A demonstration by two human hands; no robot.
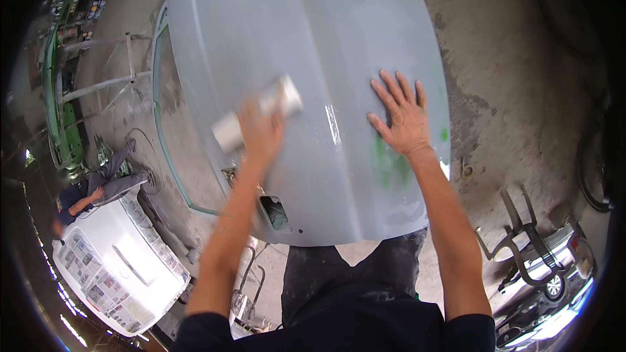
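Head view looks straight down on a big grey car panel (306, 58) that fills the middle of the frame from 12 down to about 6 o'clock. The left hand (261, 133) has its fingers clenched around a pale sanding block (257, 112), which is blurred, so it's mid-stroke on the paint. The right hand (404, 114) is released and flat, fingers spread, pressing on the panel at about 3 o'clock.

My guess is the panel is stiff sheet metal, bulky and awkward more than heavy, and that glossy skin looks slick, so I'd grab it by the edges or the cutout (277, 212) near the bottom rim, not the face. The block looks light and easy to palm. A green patch (388, 163) shows through by the right wrist.

Around it there's a rough, stained concrete floor (515, 91). At 8 o'clock another person (91, 189) crouches by a white panel (120, 264) masked with newspaper. Metal stands (521, 241) sit at 4 o'clock.
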